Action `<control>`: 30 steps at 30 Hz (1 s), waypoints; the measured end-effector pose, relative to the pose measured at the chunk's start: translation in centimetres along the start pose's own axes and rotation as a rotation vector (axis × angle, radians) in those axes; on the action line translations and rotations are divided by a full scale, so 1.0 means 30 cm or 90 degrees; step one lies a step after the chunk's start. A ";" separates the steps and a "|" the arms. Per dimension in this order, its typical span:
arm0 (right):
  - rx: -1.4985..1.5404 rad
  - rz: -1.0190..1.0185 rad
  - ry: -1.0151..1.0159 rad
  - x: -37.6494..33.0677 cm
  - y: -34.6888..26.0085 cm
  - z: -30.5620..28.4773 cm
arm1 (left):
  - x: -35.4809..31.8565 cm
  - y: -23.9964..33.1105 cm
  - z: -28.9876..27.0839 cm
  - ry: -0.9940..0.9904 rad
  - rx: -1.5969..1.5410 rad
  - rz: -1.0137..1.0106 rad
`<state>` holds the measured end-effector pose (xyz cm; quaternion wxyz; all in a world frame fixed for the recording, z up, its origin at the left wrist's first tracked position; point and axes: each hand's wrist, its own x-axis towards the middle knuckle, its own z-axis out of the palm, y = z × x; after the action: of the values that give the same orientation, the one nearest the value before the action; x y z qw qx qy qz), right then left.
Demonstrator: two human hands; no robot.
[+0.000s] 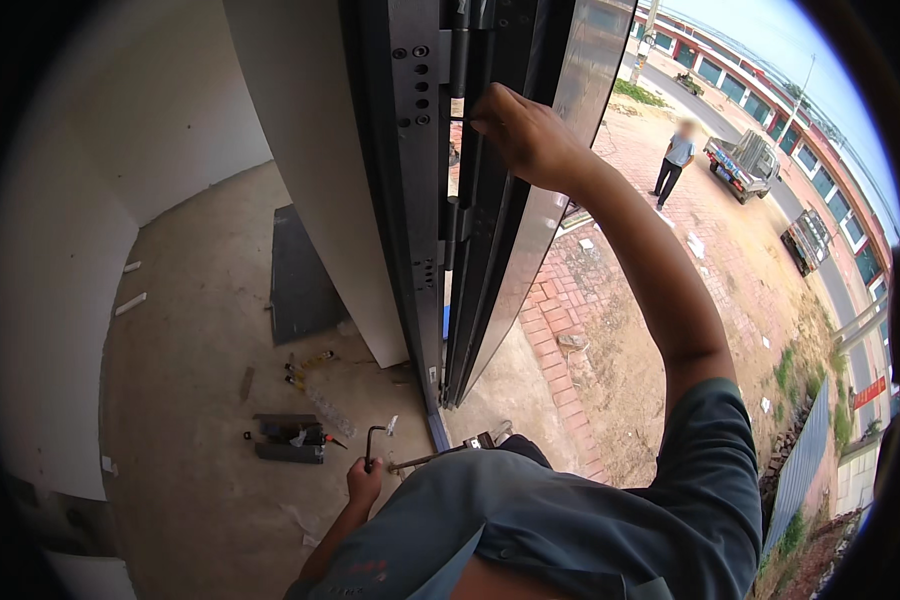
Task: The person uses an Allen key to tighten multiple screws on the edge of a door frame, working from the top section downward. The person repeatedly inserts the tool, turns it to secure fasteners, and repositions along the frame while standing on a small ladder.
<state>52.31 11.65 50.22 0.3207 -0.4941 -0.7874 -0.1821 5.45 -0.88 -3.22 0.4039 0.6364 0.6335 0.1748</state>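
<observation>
My right hand is raised against the dark metal door frame, fingers pinched on a thin metal key that pokes into the gap between the upper hinge and the lower hinge. The dark glass door leaf stands ajar beside it. Down by my hip, my left hand is closed around an L-shaped hex key, held above the concrete floor. My grey shirt hides the lower part of both arms.
On the floor lie a dark tool case, yellow-tipped small tools, a long-handled tool and a dark panel against the white wall. Outside are brick paving, a standing person and parked trucks.
</observation>
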 end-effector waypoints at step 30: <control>-0.014 -0.067 0.294 0.131 0.165 0.154 | 0.048 -0.076 0.000 0.007 -0.018 -0.029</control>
<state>54.05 19.24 49.40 0.4767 -0.4012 -0.7157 -0.3155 4.14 0.17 -5.31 0.4136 0.6149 0.6475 0.1777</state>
